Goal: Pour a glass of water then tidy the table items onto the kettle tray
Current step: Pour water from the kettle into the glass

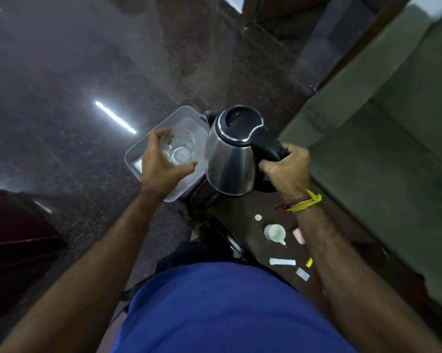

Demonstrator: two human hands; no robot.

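We've got the left hand [164,161] wrapped round a clear drinking glass [179,152], fingers and thumb curled on its wall, mouth tilted toward the camera; it looks empty, can't confirm. Right hand [286,169] is clenched on the black handle of the steel electric kettle [230,159], lid closed. Both are held up over a clear plastic tray [187,115] at the far end of the dark bench [243,212]. Key relation: the kettle sits just right of the glass, nearly touching, and its spout [211,114] points away and slightly left, beyond the glass rim rather than over it. No water stream visible. Our read: the pour hasn't started; the next move needs the spout swung back over the glass mouth or the glass shifted forward under it, then the kettle tipped left. Risk is spilling into the tray if the rim stays short of the spout. Tidy step still open: white cup [274,233], small white disc [258,217], white sachets [282,262], yellow piece [309,262] and pink packet [298,235] lie loose on the bench below the right forearm.
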